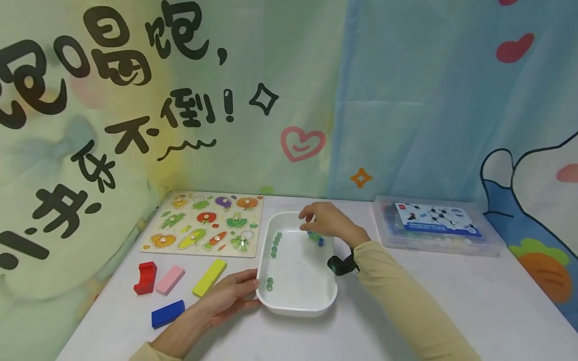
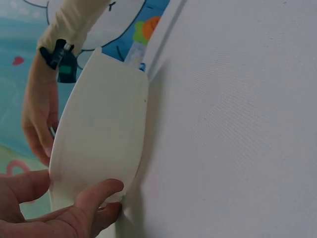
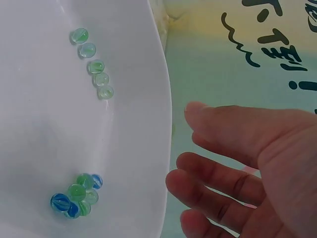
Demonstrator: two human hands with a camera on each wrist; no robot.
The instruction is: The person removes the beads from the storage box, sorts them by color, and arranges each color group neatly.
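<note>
A white rectangular tray point(image 1: 300, 286) with rounded corners stands on the table, glass marbles inside. My left hand point(image 1: 232, 297) grips its left side, thumb at the rim and fingers against the outer wall, as the left wrist view shows on the tray wall point(image 2: 106, 114). Over the far right corner is my right hand point(image 1: 329, 219), fingers loosely bent and holding nothing. Just under it lies a cluster of blue and green marbles point(image 3: 77, 192). Several clear green marbles point(image 3: 96, 67) line the tray's left side, and a pair of green marbles point(image 1: 269, 284) sits nearer the front.
Behind and left lies a wooden vegetable puzzle board point(image 1: 185, 225). In front of it are a red block point(image 1: 145, 278), a pink block point(image 1: 170, 280), a yellow block point(image 1: 209, 277) and a blue block point(image 1: 168, 314). A clear plastic case point(image 1: 438, 225) stands back right, before the printed curtain point(image 1: 406, 100).
</note>
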